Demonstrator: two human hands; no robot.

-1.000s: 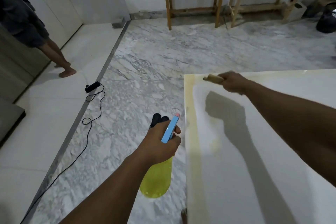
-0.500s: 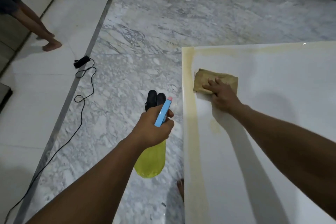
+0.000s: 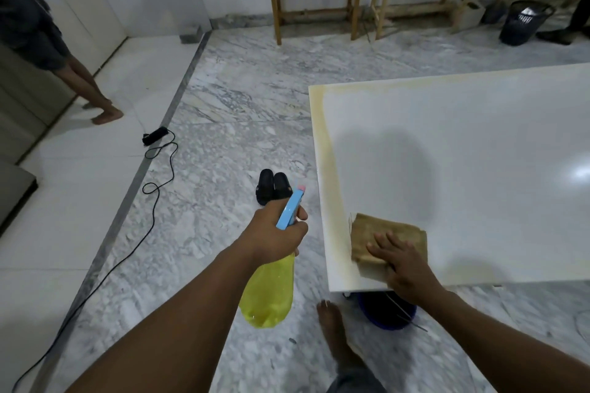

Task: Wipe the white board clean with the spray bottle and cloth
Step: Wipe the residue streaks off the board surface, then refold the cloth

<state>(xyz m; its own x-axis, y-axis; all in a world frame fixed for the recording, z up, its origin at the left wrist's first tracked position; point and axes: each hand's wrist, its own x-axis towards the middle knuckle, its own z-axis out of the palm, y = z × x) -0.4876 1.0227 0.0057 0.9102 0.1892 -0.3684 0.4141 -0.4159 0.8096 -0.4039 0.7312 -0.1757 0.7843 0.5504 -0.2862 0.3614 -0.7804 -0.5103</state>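
My left hand (image 3: 274,234) is gripping the spray bottle (image 3: 271,290) by its neck, fingers (image 3: 297,230) curled round the blue trigger head, the yellow body hanging over the marble floor (image 3: 223,105), just left of the white board (image 3: 463,153). My right hand (image 3: 404,265) is pressing the brown cloth (image 3: 380,230) flat on the board's near left corner, its fingers straight and slightly spread on top. A yellowish stain is running along the board's left and far edges. A blue bucket (image 3: 388,313) is sitting beneath the near edge. Black sandals (image 3: 274,185) are lying on the floor beyond the bottle.
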